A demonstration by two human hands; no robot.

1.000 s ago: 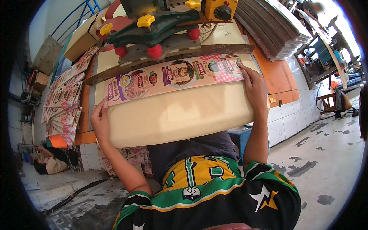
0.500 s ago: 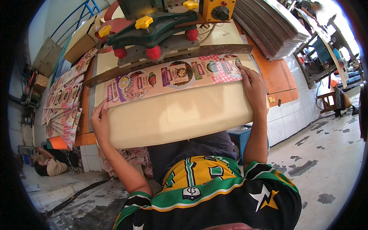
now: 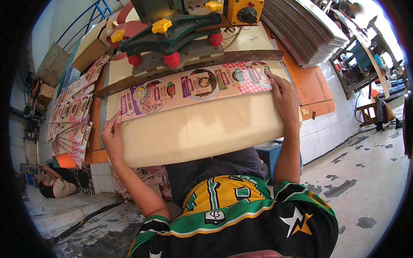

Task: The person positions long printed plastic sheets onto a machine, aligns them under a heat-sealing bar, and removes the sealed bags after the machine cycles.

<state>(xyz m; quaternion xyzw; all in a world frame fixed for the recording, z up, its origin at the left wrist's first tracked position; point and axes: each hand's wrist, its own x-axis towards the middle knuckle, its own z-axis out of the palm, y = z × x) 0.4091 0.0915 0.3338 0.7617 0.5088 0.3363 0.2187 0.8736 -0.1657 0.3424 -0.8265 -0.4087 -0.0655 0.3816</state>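
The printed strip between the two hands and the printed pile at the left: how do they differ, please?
The printed strip lies straight; the printed pile is fanned out. The left hand and right hand are at the strip's ends; the pile has none. Both show red-white checks.

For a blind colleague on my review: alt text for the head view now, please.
A person's left hand and right hand touch opposite ends of a printed strip on a cream surface, alongside a metal bar. Beyond is a green fixture with yellow knobs; similar sheets lie at left.
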